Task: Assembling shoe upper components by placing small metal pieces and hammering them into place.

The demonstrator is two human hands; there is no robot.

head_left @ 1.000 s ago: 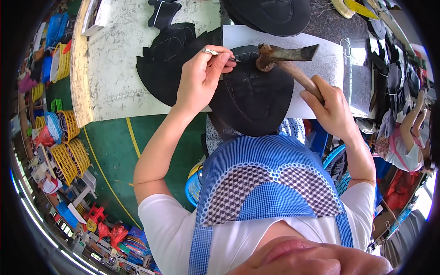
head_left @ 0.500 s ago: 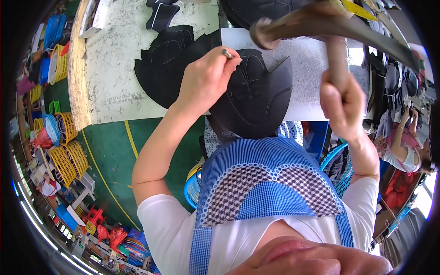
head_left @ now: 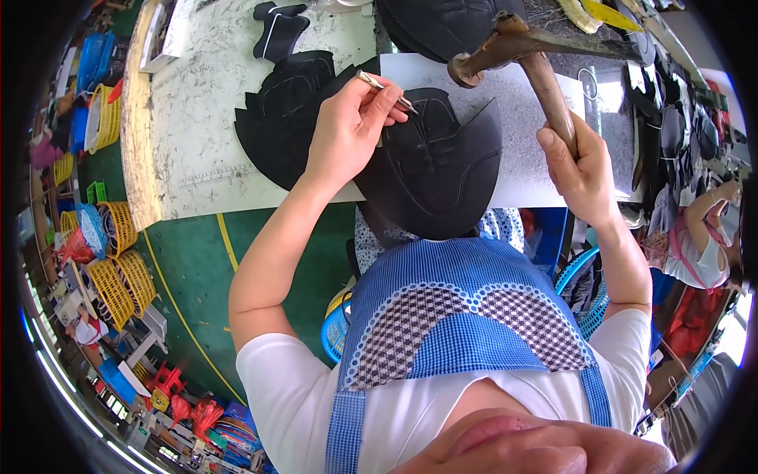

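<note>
My left hand (head_left: 351,126) pinches a slim metal punch (head_left: 385,90), tilted so that its tip points down at a black shoe upper piece (head_left: 442,170). That piece has stitched lines and a notched edge, and its near end hangs over the table edge toward my apron. In my right hand (head_left: 583,170) is the wooden handle of a hammer (head_left: 545,83). The hammer's worn metal head is up over the white board (head_left: 521,150), to the right of the punch. Just left of my left hand lie more black upper pieces (head_left: 288,103), partly hidden by it.
A tied black bundle (head_left: 280,30) lies farther back on the worn white table (head_left: 197,118). Stacked black pieces (head_left: 450,28) are at the far middle. Yellow baskets (head_left: 118,280) stand off to the left. Another person (head_left: 703,245) works at the far right.
The hammer has shifted and come out of its motion blur, with its head tilted differently. The punch now shows more of its length, leaning in my left fingers.
</note>
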